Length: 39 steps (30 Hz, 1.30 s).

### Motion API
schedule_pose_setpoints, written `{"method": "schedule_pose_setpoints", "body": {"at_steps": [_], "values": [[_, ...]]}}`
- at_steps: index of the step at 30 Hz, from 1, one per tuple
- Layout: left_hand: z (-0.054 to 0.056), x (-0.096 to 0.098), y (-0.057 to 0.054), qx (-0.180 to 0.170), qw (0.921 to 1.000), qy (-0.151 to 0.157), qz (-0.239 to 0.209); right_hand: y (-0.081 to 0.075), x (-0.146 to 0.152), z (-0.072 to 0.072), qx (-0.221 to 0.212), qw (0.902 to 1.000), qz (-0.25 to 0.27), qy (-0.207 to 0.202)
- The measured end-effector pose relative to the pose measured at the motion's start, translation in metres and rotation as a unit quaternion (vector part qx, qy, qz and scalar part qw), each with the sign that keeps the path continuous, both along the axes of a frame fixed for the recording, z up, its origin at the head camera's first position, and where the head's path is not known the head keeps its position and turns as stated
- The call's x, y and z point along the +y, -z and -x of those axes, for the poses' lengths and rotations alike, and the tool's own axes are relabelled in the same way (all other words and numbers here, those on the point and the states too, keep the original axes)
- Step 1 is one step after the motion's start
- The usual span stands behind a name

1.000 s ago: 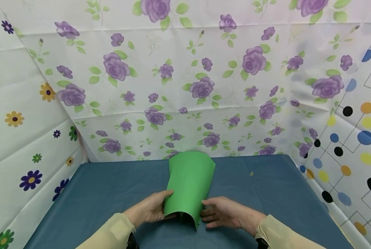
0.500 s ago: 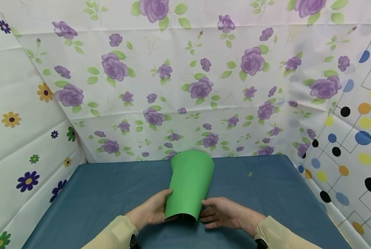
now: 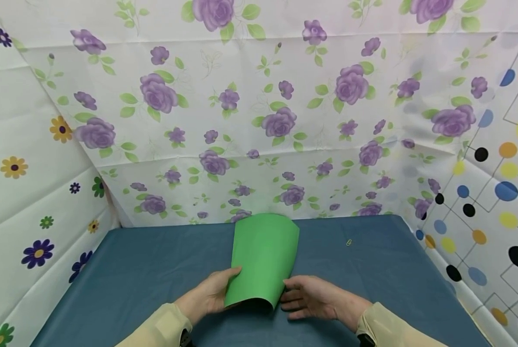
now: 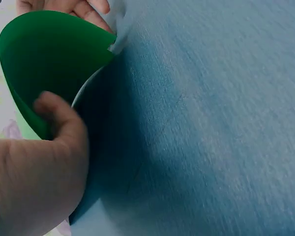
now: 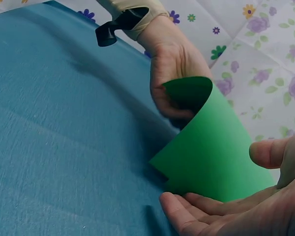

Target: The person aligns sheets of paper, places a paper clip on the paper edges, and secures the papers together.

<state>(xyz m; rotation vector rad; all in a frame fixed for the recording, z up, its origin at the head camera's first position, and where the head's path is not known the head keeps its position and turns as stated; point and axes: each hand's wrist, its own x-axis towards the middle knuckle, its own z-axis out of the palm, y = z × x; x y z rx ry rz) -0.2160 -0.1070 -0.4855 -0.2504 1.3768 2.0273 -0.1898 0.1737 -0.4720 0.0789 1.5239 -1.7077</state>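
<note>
A green sheet of paper stands curved into an arch over the blue cloth, its near end hollow. My left hand pinches the sheet's left edge, thumb outside and fingers inside the curve, as the right wrist view shows. Along the other side lies my right hand, its fingers loosely extended against or just beside the paper; the thumb stands apart in the right wrist view. A small step-shaped notch shows at one corner of the sheet. The hollow inside appears in the left wrist view.
A small yellow paper clip lies on the blue cloth, right of the sheet. Behind the table hangs a white curtain with purple roses. Patterned cloth walls stand on both sides.
The paper first curled narrower, then widened again, its left edge moving outward to the left with my left hand. My right hand has stayed nearly in place.
</note>
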Motion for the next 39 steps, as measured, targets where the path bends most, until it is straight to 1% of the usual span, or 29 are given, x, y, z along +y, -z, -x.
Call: {"method": "schedule_pose_setpoints", "body": {"at_steps": [4,11,14,16,19,21,25,29,32,35,37,39], "values": [[0.000,-0.005,-0.002,0.011,0.9999,-0.008,-0.002,0.006,0.002,0.000,0.001,0.9999,0.000,0.010],[0.000,-0.012,-0.015,0.018,0.9993,-0.022,-0.024,0.015,0.003,0.005,-0.011,0.9991,0.000,0.041],[0.000,-0.014,-0.018,0.018,0.9990,-0.030,-0.026,0.018,0.002,0.006,-0.007,0.9978,0.010,0.066],[0.000,-0.016,-0.019,0.021,0.9991,-0.028,-0.023,0.020,0.002,0.008,0.001,0.9961,0.022,0.085],[-0.001,-0.020,-0.017,0.028,0.9995,-0.010,-0.006,0.024,0.002,0.013,0.015,0.9926,0.041,0.113],[-0.003,-0.022,-0.015,0.031,0.9995,0.008,0.003,0.026,0.003,0.017,0.015,0.9909,0.044,0.126],[-0.007,-0.025,-0.008,0.036,0.9983,0.038,0.027,0.030,0.002,0.024,0.026,0.9875,0.007,0.155],[-0.009,-0.024,0.000,0.040,0.9963,0.052,0.055,0.034,0.001,0.027,0.060,0.9814,-0.037,0.179],[-0.009,-0.024,0.003,0.032,0.9958,0.062,0.059,0.036,0.002,0.028,0.080,0.9787,-0.058,0.180],[-0.008,-0.024,0.004,0.026,0.9936,0.091,0.062,0.038,0.003,0.028,0.090,0.9780,-0.066,0.176],[-0.005,-0.025,0.006,0.027,0.9911,0.105,0.077,0.039,0.004,0.029,0.095,0.9773,-0.069,0.176],[-0.001,-0.026,0.006,0.032,0.9889,0.112,0.092,0.040,0.004,0.028,0.104,0.9766,-0.069,0.175]]}}
